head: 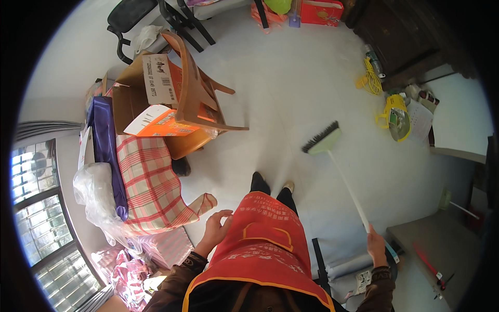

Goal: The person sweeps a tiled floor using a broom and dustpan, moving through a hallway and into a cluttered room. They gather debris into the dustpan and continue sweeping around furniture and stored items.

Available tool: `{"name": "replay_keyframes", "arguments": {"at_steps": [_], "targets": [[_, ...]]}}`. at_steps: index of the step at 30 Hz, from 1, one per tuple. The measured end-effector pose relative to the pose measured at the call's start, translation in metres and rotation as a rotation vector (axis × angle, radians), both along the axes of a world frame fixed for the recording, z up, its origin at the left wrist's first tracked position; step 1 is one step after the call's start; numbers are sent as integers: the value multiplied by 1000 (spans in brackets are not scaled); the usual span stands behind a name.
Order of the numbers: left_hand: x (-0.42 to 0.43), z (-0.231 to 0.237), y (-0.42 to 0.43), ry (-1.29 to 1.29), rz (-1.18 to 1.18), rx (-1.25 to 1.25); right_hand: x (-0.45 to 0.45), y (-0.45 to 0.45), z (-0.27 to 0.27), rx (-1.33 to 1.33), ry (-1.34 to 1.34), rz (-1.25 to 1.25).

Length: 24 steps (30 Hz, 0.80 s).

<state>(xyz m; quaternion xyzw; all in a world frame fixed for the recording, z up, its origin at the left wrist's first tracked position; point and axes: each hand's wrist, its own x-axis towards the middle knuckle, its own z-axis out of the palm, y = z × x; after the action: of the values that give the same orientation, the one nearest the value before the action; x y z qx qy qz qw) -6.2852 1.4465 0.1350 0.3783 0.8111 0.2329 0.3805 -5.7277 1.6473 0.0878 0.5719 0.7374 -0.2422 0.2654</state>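
Observation:
My right hand (376, 245) is closed around the pale handle of a broom (351, 187). The broom's light green head (324, 141) with dark bristles is over the grey floor (269, 97), ahead and to the right of my feet; whether the bristles touch the floor I cannot tell. My left hand (218, 228) hangs with fingers loosely bent and apart, holding nothing, beside the red apron (265, 234) that I wear. Just ahead of that hand a checked cloth (148, 175) drapes down with one corner sticking out.
On the left, a wooden chair (191, 93) stands against an open cardboard box (130, 93). Black-framed chairs (132, 17) line the far wall. To the right are a yellow jug-like container (397, 117), a coiled yellow cord (372, 80) and a dark wooden cabinet (397, 35). A grey table (417, 238) stands near my right arm.

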Motion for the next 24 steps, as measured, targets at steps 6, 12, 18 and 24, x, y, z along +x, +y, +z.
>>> {"name": "replay_keyframes", "arguments": {"at_steps": [6, 12, 18, 24], "targets": [[-37, 23, 82, 125, 190, 198, -190, 76, -79, -34, 368, 16], [-113, 48, 151, 295, 469, 462, -406, 153, -125, -35, 296, 259], [-189, 26, 195, -158, 641, 446, -419, 231, -109, -39, 104, 461], [-249, 0, 247, -612, 502, 154, -319, 297, -59, 20, -91, 330]]}}
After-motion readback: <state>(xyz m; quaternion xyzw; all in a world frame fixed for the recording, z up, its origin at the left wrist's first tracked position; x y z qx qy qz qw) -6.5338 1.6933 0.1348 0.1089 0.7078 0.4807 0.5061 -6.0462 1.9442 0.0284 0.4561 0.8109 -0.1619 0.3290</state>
